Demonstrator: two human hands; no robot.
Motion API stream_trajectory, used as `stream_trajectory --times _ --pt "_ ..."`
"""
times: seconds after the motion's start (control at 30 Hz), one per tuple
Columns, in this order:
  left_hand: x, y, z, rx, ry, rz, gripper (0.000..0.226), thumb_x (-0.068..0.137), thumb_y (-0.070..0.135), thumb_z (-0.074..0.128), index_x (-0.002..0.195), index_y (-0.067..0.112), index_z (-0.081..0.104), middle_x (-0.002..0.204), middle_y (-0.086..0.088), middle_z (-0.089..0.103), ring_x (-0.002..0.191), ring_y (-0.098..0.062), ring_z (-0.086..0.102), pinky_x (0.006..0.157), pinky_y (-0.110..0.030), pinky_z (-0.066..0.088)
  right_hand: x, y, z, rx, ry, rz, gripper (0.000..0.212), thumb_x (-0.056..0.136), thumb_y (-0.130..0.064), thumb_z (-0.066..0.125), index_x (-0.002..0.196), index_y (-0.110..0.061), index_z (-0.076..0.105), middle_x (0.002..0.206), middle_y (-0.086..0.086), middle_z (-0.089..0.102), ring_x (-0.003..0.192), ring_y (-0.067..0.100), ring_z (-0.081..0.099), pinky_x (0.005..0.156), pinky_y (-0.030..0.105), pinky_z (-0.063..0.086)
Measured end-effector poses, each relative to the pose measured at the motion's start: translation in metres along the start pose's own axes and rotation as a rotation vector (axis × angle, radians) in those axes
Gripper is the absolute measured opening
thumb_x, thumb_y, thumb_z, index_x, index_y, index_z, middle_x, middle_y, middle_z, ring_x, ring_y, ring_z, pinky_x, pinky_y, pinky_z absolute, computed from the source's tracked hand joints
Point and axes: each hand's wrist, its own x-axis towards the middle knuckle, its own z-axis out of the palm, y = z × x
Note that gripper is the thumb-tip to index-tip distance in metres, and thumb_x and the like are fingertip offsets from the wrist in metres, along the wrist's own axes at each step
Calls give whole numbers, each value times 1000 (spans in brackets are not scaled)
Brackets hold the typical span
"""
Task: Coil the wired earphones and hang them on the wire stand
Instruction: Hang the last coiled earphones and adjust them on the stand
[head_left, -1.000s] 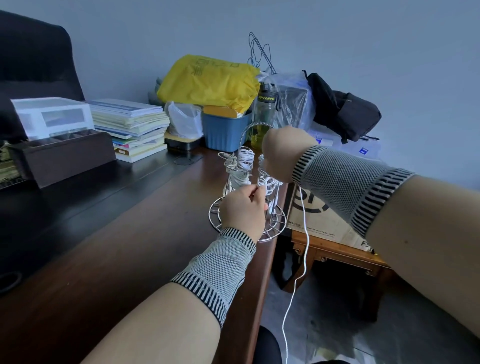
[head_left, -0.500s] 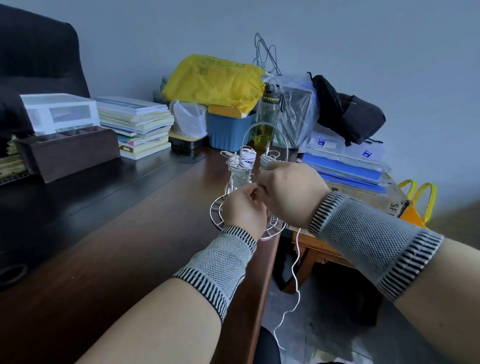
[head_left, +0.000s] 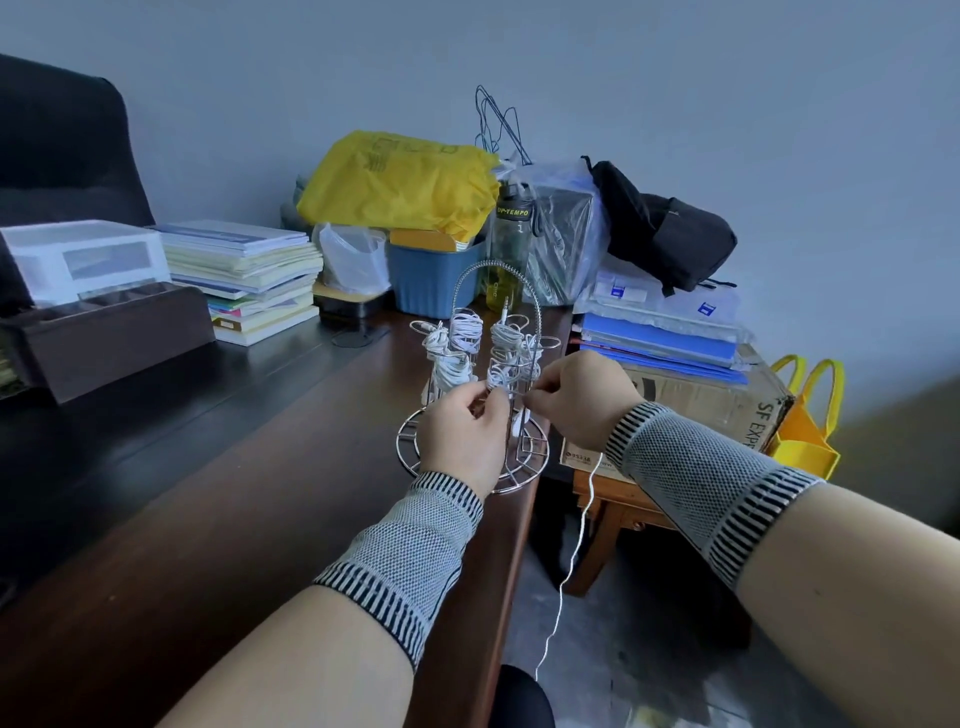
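A silver wire stand (head_left: 535, 451) with an arched handle sits near the right edge of the dark wooden desk (head_left: 218, 530). Several coiled white earphones (head_left: 464, 332) hang on its arms. My left hand (head_left: 462, 436) pinches a small white coil of earphone cable (head_left: 497, 375) against the stand's front. My right hand (head_left: 576, 400) pinches the same cable just right of the coil. The loose end of the white cable (head_left: 571, 561) trails from under my right hand down past the desk edge toward the floor.
Behind the stand are a blue bin (head_left: 431, 275), a yellow bag (head_left: 400, 182), a bottle (head_left: 511, 249) and stacked books (head_left: 244, 275). A brown organiser (head_left: 104, 332) sits left. Right of the desk, a cardboard box (head_left: 717, 395) with blue folders rests on a low wooden table (head_left: 613, 499).
My right hand dropped from high above the stand to the level of my left hand, and now pinches the cable beside the coil. The hanging cable has grown shorter.
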Motion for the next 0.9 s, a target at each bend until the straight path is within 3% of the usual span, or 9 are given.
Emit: stream_trajectory --times 0.1,0.17,0.23,0.33,0.47,0.57,0.67,0.77,0.9 --pt "1 2 -1 33 -8 -8 39 93 27 57 57 15 48 48 4 43 48 -15 39 53 -29 32 3 1 -1 11 -5 46 30 90 -33 62 77 -8 72 73 2 67 62 15 59 55 25 51" --pt "2 2 -1 34 -13 -9 33 93 30 55 66 12 59 61 -3 62 57 -28 53 57 -36 47 2 6 -3 57 -39 87 33 90 -36 62 71 -9 68 63 1 60 53 10 51 48 21 43" --pt "0 4 -1 5 -17 -28 27 93 31 55 68 21 60 74 -9 71 64 -33 59 65 -44 54 -1 16 -8 151 -111 146 29 91 -35 62 71 -13 65 63 -2 58 51 8 48 45 18 40" --pt "-2 7 -3 3 -11 -40 30 94 30 55 64 26 58 76 -9 72 63 -29 58 67 -45 55 -5 36 -14 297 -171 258 23 88 -33 66 78 -13 68 71 2 60 53 10 47 46 19 45" --pt "-2 6 -3 2 0 -43 32 94 28 54 64 22 61 71 -3 71 59 -24 56 66 -38 55 -4 46 -22 368 -79 324 25 86 -31 68 79 -7 68 67 5 58 49 11 45 46 23 43" --pt "-1 4 0 -16 2 -53 31 94 27 56 65 21 61 70 -3 70 52 -18 48 61 -36 51 -1 26 -28 188 90 125 25 88 -27 65 68 -14 61 57 -1 53 49 11 47 47 24 43" --pt "0 1 2 -44 10 -59 27 95 27 58 81 8 70 71 -7 70 47 -16 43 57 -32 45 3 -7 -33 -22 156 -104 22 91 -24 60 71 -13 62 67 3 61 59 16 56 53 26 47" --pt "0 0 3 -28 -5 -50 29 96 29 56 81 9 70 69 0 69 51 -13 50 60 -29 46 13 -29 -37 -215 148 -170 21 91 -21 53 82 -8 66 76 8 65 72 23 62 64 32 53" --pt "1 2 1 48 -17 -29 30 97 28 52 74 16 66 67 4 68 53 -3 51 53 -22 39 19 -53 -39 -425 38 -150 26 92 -13 48 67 -8 51 66 5 54 66 22 58 62 34 52"
